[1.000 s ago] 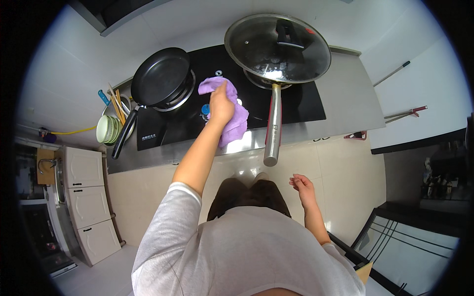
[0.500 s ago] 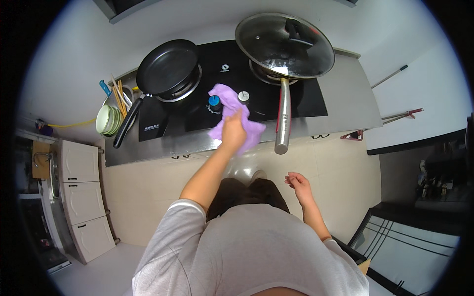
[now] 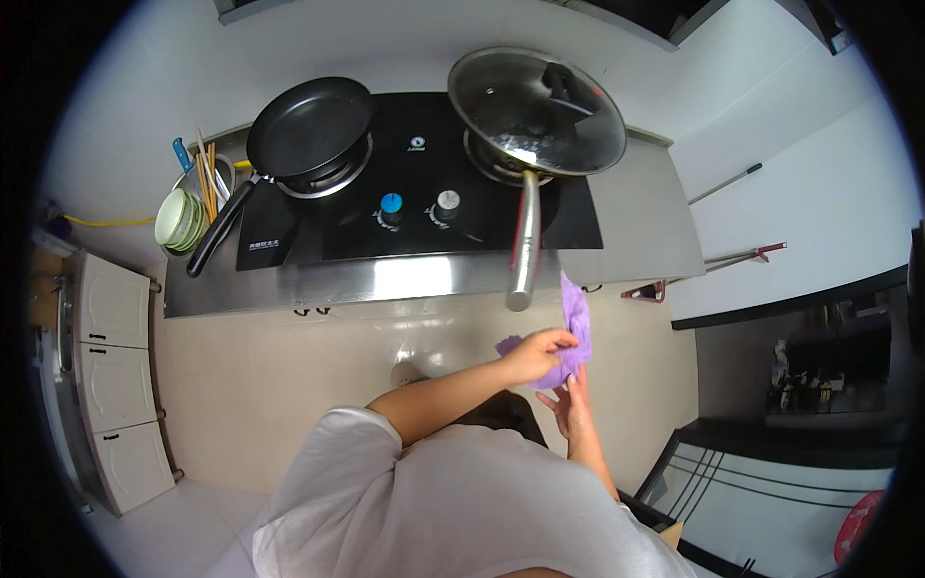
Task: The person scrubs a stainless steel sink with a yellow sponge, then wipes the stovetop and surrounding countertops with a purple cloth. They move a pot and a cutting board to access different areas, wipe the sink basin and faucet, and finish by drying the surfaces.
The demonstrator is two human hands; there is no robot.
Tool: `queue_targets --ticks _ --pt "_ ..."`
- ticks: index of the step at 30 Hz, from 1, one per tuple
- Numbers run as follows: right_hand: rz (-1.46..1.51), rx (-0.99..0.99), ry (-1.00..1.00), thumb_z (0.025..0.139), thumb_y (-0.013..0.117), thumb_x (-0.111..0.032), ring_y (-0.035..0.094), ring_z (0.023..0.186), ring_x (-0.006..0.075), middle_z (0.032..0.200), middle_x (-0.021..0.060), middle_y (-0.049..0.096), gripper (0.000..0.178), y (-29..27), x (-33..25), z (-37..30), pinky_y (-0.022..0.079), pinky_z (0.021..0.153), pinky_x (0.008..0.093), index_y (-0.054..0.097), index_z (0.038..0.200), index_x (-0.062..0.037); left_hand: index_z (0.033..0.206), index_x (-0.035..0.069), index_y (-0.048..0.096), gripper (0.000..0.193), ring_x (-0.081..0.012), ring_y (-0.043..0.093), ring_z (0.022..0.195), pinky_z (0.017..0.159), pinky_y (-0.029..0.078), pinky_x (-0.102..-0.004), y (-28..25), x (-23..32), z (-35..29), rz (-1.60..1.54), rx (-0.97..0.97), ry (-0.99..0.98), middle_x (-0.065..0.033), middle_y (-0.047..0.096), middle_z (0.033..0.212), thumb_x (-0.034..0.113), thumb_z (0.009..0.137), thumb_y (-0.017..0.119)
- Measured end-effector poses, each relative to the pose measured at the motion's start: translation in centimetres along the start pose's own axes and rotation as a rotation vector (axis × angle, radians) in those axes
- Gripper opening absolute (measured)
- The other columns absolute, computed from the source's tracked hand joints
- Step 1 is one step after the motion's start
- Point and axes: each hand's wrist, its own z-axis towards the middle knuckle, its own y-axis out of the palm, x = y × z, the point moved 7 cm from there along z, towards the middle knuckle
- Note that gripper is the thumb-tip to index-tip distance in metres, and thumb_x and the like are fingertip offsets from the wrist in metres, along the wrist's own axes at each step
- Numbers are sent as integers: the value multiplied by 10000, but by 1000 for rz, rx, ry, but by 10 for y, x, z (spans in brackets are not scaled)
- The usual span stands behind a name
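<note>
A crumpled purple cloth [image 3: 576,313] is gripped in my left hand [image 3: 533,356], out in front of the stove's front edge. One corner of it sticks up, and another part shows on the left behind the hand. My right hand [image 3: 575,409] has come up just below the cloth, fingers apart and fingertips at its lower edge. Beyond is a black glass gas stove [image 3: 395,169] with a blue-topped knob [image 3: 390,204] and a silver knob [image 3: 447,202].
A black frying pan [image 3: 310,125] sits on the left burner. On the right burner stands a lidded wok [image 3: 540,111], its long metal handle [image 3: 525,241] jutting past the counter edge. Green-white bowls [image 3: 178,220] and chopsticks [image 3: 204,178] are at the left. White cabinets [image 3: 114,299] stand farther left.
My left hand has lifted the cloth off the stove and brought it right, towards my body. My right hand has met it there. The knobs are now uncovered, and the view has shifted.
</note>
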Motion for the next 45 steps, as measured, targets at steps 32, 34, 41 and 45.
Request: queue_targets --ticks 32,34,41,45 --pt "-1528 -682 -1335 739 616 -339 329 1208 292 1265 58 436 389 176 -141 181 285 906 553 582 1103 -205 1012 22 543 231 -190 599 755 675 485 -309 -65 -44 -47 -352 1192 -26 -110 608 878 102 829 427" --pt "-1420 -737 -1396 740 612 -282 376 1163 277 1185 51 499 267 174 -151 182 299 894 488 641 985 -180 1020 23 542 232 -192 597 765 694 479 -318 -71 -37 -38 -312 1145 11 -107 612 877 107 834 434" --pt "-1218 -780 -1388 691 634 -217 461 1062 262 1071 50 560 216 137 -200 227 343 845 414 667 887 -133 978 32 556 226 -184 597 714 646 482 -288 -71 -66 -67 -417 1477 -144 -95 614 826 97 812 417" --pt "-1108 -827 -1340 622 643 -188 499 991 237 969 43 596 165 126 -233 270 361 829 379 684 758 -105 990 31 544 251 -208 589 746 673 480 -318 -49 -64 -47 -451 1580 -73 -110 600 851 136 797 422"
